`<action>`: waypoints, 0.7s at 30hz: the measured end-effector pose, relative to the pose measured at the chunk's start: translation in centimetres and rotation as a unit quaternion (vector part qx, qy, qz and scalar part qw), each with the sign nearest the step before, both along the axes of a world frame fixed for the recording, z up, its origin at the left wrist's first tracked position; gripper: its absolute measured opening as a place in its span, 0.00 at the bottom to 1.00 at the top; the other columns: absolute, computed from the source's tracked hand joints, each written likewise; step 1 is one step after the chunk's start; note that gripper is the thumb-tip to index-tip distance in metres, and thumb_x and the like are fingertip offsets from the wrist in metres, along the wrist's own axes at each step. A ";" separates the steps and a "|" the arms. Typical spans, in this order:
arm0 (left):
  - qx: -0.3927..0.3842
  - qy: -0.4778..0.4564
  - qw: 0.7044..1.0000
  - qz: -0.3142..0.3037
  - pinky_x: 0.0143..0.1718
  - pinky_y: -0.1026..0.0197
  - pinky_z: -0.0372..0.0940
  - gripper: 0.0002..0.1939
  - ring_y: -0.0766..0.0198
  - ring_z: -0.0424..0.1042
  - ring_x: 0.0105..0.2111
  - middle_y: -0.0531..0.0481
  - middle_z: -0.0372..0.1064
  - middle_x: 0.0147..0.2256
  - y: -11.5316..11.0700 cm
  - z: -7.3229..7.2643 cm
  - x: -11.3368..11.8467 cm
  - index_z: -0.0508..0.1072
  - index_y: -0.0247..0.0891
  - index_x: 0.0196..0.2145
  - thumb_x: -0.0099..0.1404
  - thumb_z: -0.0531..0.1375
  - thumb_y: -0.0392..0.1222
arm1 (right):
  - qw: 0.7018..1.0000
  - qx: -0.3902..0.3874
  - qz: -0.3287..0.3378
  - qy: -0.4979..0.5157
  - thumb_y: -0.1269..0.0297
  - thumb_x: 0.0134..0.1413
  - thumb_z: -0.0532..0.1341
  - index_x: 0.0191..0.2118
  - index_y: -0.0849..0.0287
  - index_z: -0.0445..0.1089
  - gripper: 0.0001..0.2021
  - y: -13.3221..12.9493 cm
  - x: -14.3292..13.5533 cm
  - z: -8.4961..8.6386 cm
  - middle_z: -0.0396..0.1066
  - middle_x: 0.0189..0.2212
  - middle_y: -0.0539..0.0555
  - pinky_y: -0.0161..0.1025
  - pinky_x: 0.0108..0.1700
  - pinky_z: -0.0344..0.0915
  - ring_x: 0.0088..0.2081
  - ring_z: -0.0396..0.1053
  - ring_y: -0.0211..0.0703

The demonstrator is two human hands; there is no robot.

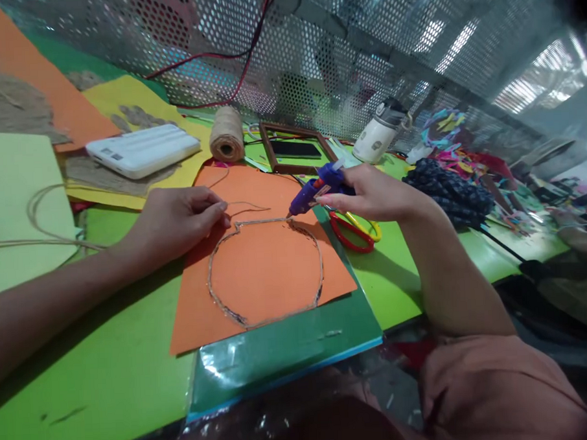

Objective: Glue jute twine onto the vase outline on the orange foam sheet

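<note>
Craft workshop, by the look of the green counter [110, 377], coloured paper [270, 260], twine spool [228, 135] and scissors [355, 233].

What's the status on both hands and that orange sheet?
Left hand pinching loose twine strand. Right hand holding blue glue gun, nozzle at twine outline on orange sheet. Red and yellow scissors handles close by glue gun.

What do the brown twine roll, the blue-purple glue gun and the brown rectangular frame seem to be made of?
Brown twine roll: plant fibre, perhaps jute; matt, coarse windings.
Blue-purple glue gun: likely moulded plastic; smooth, evenly coloured body.
Brown rectangular frame: wood or wood-look plastic; dark brown rails, no clear grain.
</note>
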State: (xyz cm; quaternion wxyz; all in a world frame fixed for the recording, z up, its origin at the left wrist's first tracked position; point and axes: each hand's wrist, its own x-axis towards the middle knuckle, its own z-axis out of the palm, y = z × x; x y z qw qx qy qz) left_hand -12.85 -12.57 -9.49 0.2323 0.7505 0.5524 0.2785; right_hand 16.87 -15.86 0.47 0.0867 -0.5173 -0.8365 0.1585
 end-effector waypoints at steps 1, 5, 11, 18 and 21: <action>-0.004 0.003 1.000 0.001 0.37 0.63 0.65 0.15 0.64 0.75 0.31 0.53 0.78 0.29 -0.1 0.1 0.0 0.77 0.35 0.34 0.63 0.56 0.48 | 1.000 0.002 0.000 -0.001 0.54 0.59 0.60 0.42 0.59 0.75 0.14 0.1 -0.2 -0.2 0.69 0.28 0.51 0.35 0.33 0.56 0.33 0.65 0.41; -0.015 -0.001 1.000 -0.012 0.38 0.64 0.64 0.17 0.66 0.74 0.32 0.54 0.78 0.30 -0.3 0.1 0.0 0.76 0.31 0.37 0.65 0.55 0.49 | 1.000 0.008 0.008 0.004 0.58 0.59 0.61 0.40 0.60 0.76 0.12 0.3 -0.6 -0.5 0.69 0.29 0.51 0.36 0.35 0.56 0.32 0.64 0.40; -0.021 0.010 1.000 -0.009 0.37 0.65 0.65 0.17 0.65 0.75 0.33 0.54 0.79 0.31 0.0 -0.3 -0.3 0.76 0.32 0.38 0.65 0.56 0.49 | 1.000 0.014 0.011 -0.020 0.58 0.59 0.61 0.40 0.62 0.76 0.13 0.3 -0.2 -0.2 0.70 0.30 0.51 0.36 0.35 0.55 0.31 0.63 0.39; -0.017 0.008 1.000 -0.024 0.35 0.65 0.64 0.16 0.64 0.75 0.32 0.54 0.79 0.30 0.0 0.2 -0.4 0.76 0.34 0.36 0.65 0.56 0.50 | 1.000 0.004 0.016 0.000 0.57 0.60 0.60 0.40 0.60 0.76 0.13 0.4 0.0 -0.2 0.72 0.31 0.51 0.35 0.34 0.56 0.32 0.65 0.40; -0.010 0.021 0.999 -0.041 0.33 0.64 0.64 0.16 0.63 0.74 0.30 0.53 0.79 0.29 0.1 0.3 -0.6 0.76 0.37 0.31 0.64 0.55 0.50 | 1.000 0.001 0.021 0.013 0.57 0.61 0.58 0.40 0.62 0.75 0.14 0.4 0.2 -0.2 0.72 0.29 0.52 0.35 0.32 0.55 0.29 0.64 0.38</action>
